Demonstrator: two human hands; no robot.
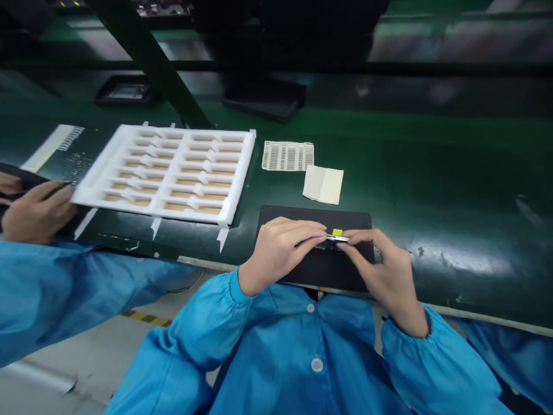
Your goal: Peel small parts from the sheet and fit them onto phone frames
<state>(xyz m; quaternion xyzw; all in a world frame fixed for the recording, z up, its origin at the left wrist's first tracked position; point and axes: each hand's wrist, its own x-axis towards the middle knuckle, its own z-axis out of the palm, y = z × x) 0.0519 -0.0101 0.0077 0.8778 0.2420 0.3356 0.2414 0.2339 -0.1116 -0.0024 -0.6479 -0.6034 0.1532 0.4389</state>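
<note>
Between the fingertips of both hands is a small, thin piece with a silvery edge [338, 238], too small for me to name its kind. My left hand [287, 245] pinches its left end, and my right hand [384, 259] pinches the right end. A bright yellow tab [337, 231] shows just behind it. Both hands are over a black mat [319, 271] at the bench's front edge. Beyond the mat lie a cream folded paper [332, 185] and a white sheet of dark-striped labels [288, 156].
A white slotted foam tray [175, 216] stands to the left, with white tape strips at its edges. Another person's hand [38, 213] is beside its left side. Black trays [264, 98] sit farther back, near a slanted green post [151, 57]. The bench top [453, 190] is green.
</note>
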